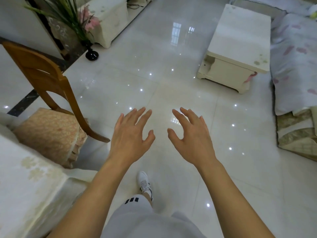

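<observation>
Home living room: coffee table [240,40], wooden chair [42,73], sofa [295,57].

Open tiled floor [154,86] lies ahead of the left hand [130,134] and right hand [192,136]. Wooden chair [42,74] stands near on the left; white cabinet [240,40] and covered sofa [295,57] bound the right.
</observation>
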